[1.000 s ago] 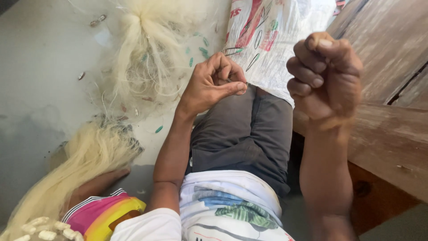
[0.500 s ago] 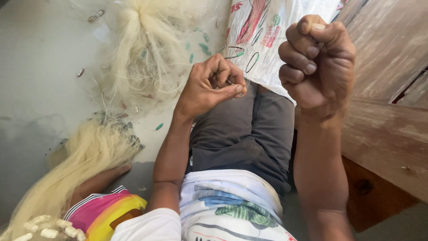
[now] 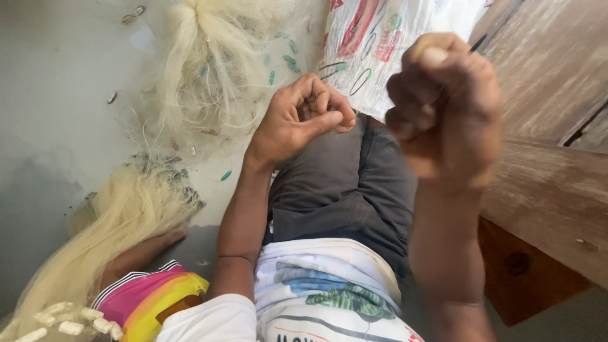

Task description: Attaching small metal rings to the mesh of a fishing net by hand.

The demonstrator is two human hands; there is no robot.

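Observation:
My left hand (image 3: 304,117) rests above my knee with its fingers curled and the thumb pressed against the forefinger. Any strand pinched there is too fine to see. My right hand (image 3: 443,107) is raised close to the camera as a blurred fist, and a thin dark needle tip (image 3: 478,43) sticks out of its top. A pale yellow fishing net (image 3: 209,82) with small green floats is heaped on the grey floor just beyond my left hand. My grey shorts (image 3: 354,190) lie under both hands.
A white printed sack (image 3: 380,38) covers my lap at the top. A second pale net bundle (image 3: 107,234) with white floats (image 3: 63,326) lies at the lower left. Weathered wooden planks (image 3: 551,95) rise on the right, with a brown wooden block (image 3: 525,278) below.
My right fist has risen toward the camera and grown larger and blurred. My left hand has stayed curled in nearly the same place.

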